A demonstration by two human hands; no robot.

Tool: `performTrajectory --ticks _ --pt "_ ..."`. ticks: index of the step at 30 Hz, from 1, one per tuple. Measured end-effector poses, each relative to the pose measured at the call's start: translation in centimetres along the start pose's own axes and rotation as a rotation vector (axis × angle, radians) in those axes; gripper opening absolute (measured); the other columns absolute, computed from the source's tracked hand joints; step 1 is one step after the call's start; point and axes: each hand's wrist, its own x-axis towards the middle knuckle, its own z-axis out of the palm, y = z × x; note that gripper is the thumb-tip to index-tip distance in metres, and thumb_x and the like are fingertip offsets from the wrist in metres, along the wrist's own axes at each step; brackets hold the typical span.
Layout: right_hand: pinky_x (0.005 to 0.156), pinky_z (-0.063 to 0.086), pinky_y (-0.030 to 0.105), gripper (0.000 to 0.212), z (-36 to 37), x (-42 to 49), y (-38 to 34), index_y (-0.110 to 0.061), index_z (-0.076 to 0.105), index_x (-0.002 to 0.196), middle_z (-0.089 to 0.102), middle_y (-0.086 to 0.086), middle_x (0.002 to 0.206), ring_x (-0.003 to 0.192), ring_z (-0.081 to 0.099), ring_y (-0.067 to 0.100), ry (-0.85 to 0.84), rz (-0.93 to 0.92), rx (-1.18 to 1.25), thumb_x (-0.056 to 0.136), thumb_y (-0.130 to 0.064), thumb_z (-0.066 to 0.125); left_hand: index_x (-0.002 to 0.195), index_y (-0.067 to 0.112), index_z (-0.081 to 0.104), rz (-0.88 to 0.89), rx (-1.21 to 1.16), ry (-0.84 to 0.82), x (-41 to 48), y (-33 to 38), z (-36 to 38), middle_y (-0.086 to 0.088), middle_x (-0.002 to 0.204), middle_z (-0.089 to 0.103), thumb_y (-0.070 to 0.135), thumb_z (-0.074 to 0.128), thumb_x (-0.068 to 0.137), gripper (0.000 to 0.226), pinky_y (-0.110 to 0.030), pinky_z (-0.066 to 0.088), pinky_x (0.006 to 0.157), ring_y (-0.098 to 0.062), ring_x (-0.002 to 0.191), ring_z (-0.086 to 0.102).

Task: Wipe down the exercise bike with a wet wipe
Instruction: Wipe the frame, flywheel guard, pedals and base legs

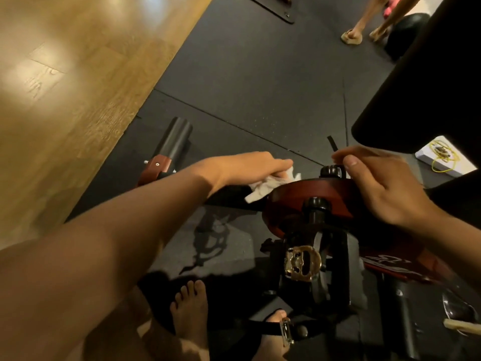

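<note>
The exercise bike's dark red frame (299, 194) runs across the lower right, with a black knob (316, 204) on its side and a pedal with a brass cleat plate (302, 264) below. My left hand (250, 165) holds a crumpled white wet wipe (270, 185) pressed against the left end of the red frame. My right hand (382, 186) rests over the frame's top near a second black knob (330, 171), fingers curled around the frame. The black saddle (421, 82) hangs over the upper right.
The bike's rear stabiliser bar (171, 144) lies on the black rubber mat (255, 74). Wooden flooring (65, 87) lies to the left. Another person's feet (364, 32) stand at the top right beside a black ball (406, 35). My bare feet (192, 308) are below. A white box (442, 157) sits right.
</note>
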Motion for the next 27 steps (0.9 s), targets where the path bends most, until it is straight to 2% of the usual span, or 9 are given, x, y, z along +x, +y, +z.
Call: performTrajectory --ticks 3,5,8,11,13,15,17,23,27 --pt "0.087 0.045 0.031 0.044 0.1 -0.1 -0.3 -0.018 0.064 0.118 0.066 0.001 0.107 0.101 0.056 0.011 0.031 0.021 0.003 0.102 -0.040 0.029 0.066 0.022 0.055 -0.006 0.087 0.032 0.0 2.2 0.7 0.001 0.072 0.059 0.057 0.031 0.097 0.052 -0.038 0.042 0.081 -0.017 0.073 0.055" --pt "0.080 0.046 0.036 0.042 0.1 -0.3 -0.4 -0.018 0.066 0.108 0.067 0.005 0.098 0.091 0.059 0.015 0.055 0.018 -0.009 0.102 -0.037 0.029 0.067 0.027 0.050 0.021 -0.140 0.016 0.6 5.5 2.3 0.004 0.071 0.051 0.047 0.037 0.095 0.037 -0.037 0.038 0.076 -0.015 0.069 0.048" --pt "0.061 0.038 0.033 0.043 -0.1 -0.7 0.1 -0.008 0.061 0.078 0.059 0.008 0.074 0.070 0.055 0.021 0.257 0.156 0.071 0.098 -0.030 0.030 0.085 0.018 0.055 0.046 -0.403 0.036 2.5 9.2 4.2 0.002 0.078 0.054 0.026 0.041 0.102 0.024 -0.031 0.039 0.077 -0.012 0.075 0.051" --pt "0.066 0.038 0.014 0.035 -1.1 -2.8 0.8 -0.014 0.063 0.091 0.059 0.000 0.085 0.075 0.055 0.000 0.403 0.367 0.285 0.103 -0.022 0.031 0.088 0.018 0.056 0.127 -0.333 -0.019 4.1 11.4 5.5 -0.001 0.078 0.053 0.024 0.040 0.104 0.023 -0.031 0.039 0.086 -0.011 0.076 0.048" --pt "0.079 0.042 0.013 0.036 -1.8 -4.6 1.6 -0.024 0.064 0.112 0.063 -0.006 0.103 0.091 0.056 -0.005 0.235 0.350 0.260 0.106 -0.029 0.029 0.083 0.020 0.057 0.120 -0.276 -0.044 4.6 12.1 5.2 -0.001 0.079 0.057 0.029 0.044 0.101 0.024 -0.032 0.037 0.096 -0.012 0.079 0.051" --pt "0.089 0.048 0.026 0.034 -2.4 -5.9 2.1 -0.031 0.057 0.127 0.064 -0.005 0.115 0.103 0.059 0.007 0.042 0.279 0.150 0.106 -0.038 0.031 0.082 0.022 0.067 0.066 -0.288 -0.035 4.9 11.5 4.7 -0.001 0.092 0.071 0.043 0.051 0.088 0.028 -0.035 0.036 0.109 -0.019 0.097 0.062" --pt "0.087 0.052 0.036 0.034 -3.1 -7.0 2.5 -0.034 0.051 0.133 0.065 -0.002 0.117 0.104 0.061 0.013 -0.005 0.228 0.022 0.103 -0.041 0.037 0.091 0.022 0.076 0.036 -0.250 -0.032 4.5 11.2 4.5 -0.003 0.111 0.073 0.052 0.048 0.082 0.042 -0.036 0.038 0.110 -0.023 0.115 0.062" --pt "0.091 0.047 0.035 0.038 -3.6 -10.2 3.7 -0.023 0.057 0.125 0.064 0.003 0.119 0.110 0.057 0.020 0.031 0.202 -0.223 0.100 -0.041 0.035 0.118 0.032 0.068 0.053 -0.069 -0.059 3.0 12.4 4.8 0.008 0.114 0.065 0.048 0.029 0.104 0.044 -0.025 0.045 0.088 -0.008 0.094 0.063" --pt "0.076 0.048 0.038 0.039 -3.8 -7.2 1.9 -0.024 0.058 0.104 0.063 0.005 0.094 0.089 0.058 0.024 -0.067 0.257 -0.340 0.102 -0.044 0.025 0.094 0.030 0.063 -0.025 -0.008 -0.008 3.0 12.3 4.9 0.003 0.098 0.064 0.054 0.035 0.101 0.037 -0.038 0.042 0.096 -0.015 0.092 0.060"
